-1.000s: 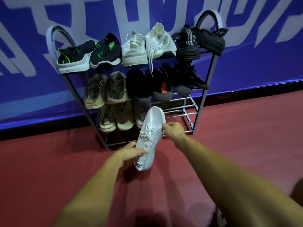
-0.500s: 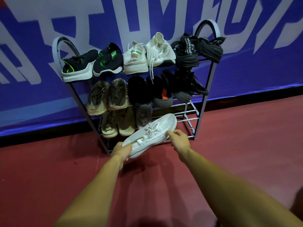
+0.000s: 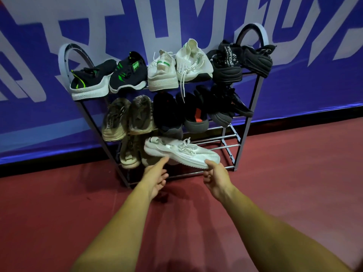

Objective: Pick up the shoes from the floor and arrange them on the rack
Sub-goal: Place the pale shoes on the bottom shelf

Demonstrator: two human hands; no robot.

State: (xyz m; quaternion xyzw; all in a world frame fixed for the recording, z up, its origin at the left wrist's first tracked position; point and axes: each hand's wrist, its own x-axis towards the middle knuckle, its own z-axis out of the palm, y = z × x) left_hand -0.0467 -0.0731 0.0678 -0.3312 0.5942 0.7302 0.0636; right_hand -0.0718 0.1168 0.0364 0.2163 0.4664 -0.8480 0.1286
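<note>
A white lace-up sneaker [image 3: 181,152] lies sideways at the bottom shelf of the dark metal shoe rack [image 3: 246,122], toe to the right. My right hand [image 3: 215,176] grips its toe end from below. My left hand [image 3: 156,176] is under the heel end with fingers straight, the fingertips touching the sole. The top shelf holds black-and-green, white and black shoes. On the middle shelf stand tan and dark shoes. Tan shoes [image 3: 129,152] sit at the left of the bottom shelf.
The rack stands against a blue banner wall [image 3: 314,79] with large white letters. Red floor [image 3: 294,183] spreads in front and to both sides. The right half of the bottom shelf shows bare metal bars [image 3: 222,148].
The white sneaker turned from pointing toe-up to lying sideways and moved onto the bottom shelf. My left hand's fingers straightened under the heel. The view came closer to the rack.
</note>
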